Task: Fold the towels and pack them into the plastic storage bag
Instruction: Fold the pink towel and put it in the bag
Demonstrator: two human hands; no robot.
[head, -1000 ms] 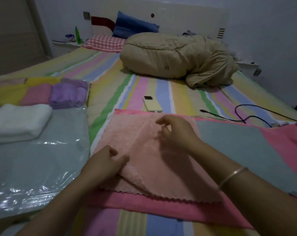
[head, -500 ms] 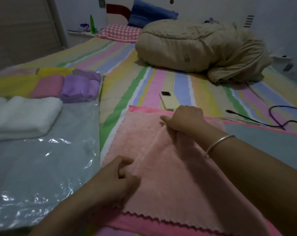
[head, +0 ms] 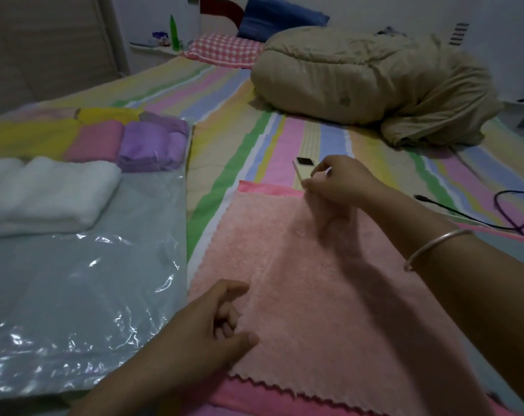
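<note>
At the left lies the clear plastic storage bag [head: 89, 280]; print near its near edge is too blurred to read. At its far end sit a folded white towel [head: 50, 193] and a purple towel [head: 152, 145]. The left hand [head: 206, 334], fingers curled, pinches the near left edge of the light pink towel [head: 329, 295], which is spread on the striped bed. The right hand [head: 341, 184] pinches its far edge, just beside a phone [head: 302, 169].
</note>
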